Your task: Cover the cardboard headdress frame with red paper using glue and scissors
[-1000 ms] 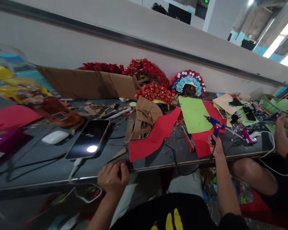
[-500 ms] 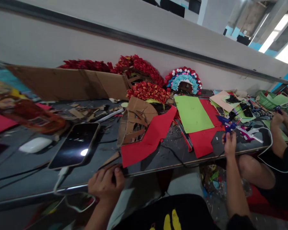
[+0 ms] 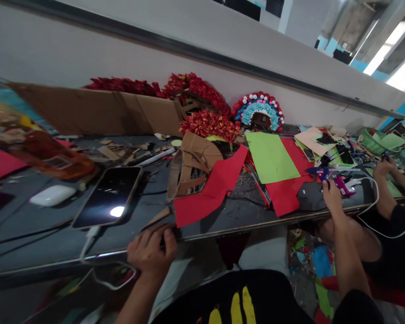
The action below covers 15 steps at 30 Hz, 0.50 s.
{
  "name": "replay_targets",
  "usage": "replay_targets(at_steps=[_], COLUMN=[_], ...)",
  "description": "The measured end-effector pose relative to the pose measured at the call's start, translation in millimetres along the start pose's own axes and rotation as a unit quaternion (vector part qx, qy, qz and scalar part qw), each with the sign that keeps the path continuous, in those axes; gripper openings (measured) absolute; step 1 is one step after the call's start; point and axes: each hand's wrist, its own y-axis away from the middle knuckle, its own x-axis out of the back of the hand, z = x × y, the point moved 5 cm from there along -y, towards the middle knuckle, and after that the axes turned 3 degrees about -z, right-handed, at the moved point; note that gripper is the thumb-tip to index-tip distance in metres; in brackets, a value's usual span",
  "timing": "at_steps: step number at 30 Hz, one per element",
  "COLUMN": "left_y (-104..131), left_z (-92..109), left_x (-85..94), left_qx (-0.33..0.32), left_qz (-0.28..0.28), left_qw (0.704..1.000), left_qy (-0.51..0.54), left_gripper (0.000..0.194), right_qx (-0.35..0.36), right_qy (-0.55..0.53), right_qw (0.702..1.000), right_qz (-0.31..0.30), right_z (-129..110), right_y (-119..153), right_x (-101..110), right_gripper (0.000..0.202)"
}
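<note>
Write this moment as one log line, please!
left hand: on table edge | right hand: holding blue glue gun | green sheet: overlapping red paper | phone: white cable attached

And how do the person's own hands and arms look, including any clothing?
The left hand and right hand wear no gloves, and no ring or watch shows. Both forearms are bare. On the right a black sleeve shows; on the left none. The black shirt has yellow shapes.

Black top (image 3: 273,294) with yellow print (image 3: 248,306)
Its long strokes sit bottom centre, a short sleeve (image 3: 355,308) lower right; left hand (image 3: 151,252) and right hand (image 3: 331,198) are bare.
</note>
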Motion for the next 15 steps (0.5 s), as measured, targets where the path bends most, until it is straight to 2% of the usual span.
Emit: replay_targets(at_steps=[9, 15], left_y=[1.4, 3.4], left_z=[-1.9, -2.2], left_x=[-1.9, -1.3], left_qx=[0.024, 0.008], left_qz=[-0.011, -0.001], left_qw=[1.000, 1.000], left_qy=[0.005, 0.017], left_gripper=[0.013, 0.012], right_qx=[0.007, -0.007], right_qy=[0.000, 0.006], right_qw=[1.000, 1.000], right_qz=[-0.002, -0.009], right_z=[-2.9, -5.2], right_y=[0.7, 4.2], right_x=[-4.5, -8.4], right_gripper=[0.060, 0.056])
